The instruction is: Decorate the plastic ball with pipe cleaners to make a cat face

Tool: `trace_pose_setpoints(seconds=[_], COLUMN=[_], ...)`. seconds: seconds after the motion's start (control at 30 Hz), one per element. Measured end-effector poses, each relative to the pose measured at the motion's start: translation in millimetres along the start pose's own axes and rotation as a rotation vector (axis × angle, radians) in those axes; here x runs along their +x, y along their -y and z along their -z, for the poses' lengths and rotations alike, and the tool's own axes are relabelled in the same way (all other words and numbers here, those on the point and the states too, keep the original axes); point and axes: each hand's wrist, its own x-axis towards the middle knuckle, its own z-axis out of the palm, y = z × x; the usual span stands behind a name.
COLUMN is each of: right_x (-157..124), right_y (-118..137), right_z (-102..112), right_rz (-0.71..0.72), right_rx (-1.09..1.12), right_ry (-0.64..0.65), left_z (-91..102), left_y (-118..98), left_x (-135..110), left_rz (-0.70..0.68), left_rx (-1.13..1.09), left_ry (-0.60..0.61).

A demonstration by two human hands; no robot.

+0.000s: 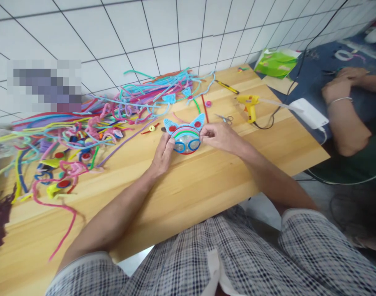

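Note:
Between my hands, on or just above the wooden table, is a round craft piece [187, 132] made of pipe cleaners. It has two light-blue pointed ears with red discs, rainbow-coloured arcs, and two blue rings over a clear, shiny middle. My left hand [164, 153] grips its left edge, thumb in front. At its right edge is my right hand [217, 137], with the fingertips pinched together against the rim. Whether something small sits in that pinch is hidden.
Pipe cleaners [138, 96] heap along the wall. Scissors [225, 119], a yellow glue gun [250, 107] with its cord, and a yellow cutter knife [227, 86] lie on the table [181, 197]. A white power adapter [309, 113] sits at the right. Another person's hands [342, 84] rest beyond it.

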Motion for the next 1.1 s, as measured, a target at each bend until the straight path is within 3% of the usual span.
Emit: trace_pose_setpoints(seconds=[0.6, 0.83, 1.1], right_x=[-10.4, -12.2, -9.8], right_y=[0.9, 2.5, -1.3], right_z=[-9.2, -10.5, -11.4], right_rz=[0.037, -0.049, -0.089], right_rx=[-0.004, 0.147, 0.179], right_ry=[-0.083, -0.035, -0.032], left_z=[0.8, 2.3, 1.1], left_y=[-3.8, -6.9, -2.9], left_x=[-2.2, -1.7, -0.8], left_rz=[-0.054, -0.12, -0.105], left_rx=[-0.016, -0.031, -0.057], left_ry=[0.045, 0.041, 0.025])
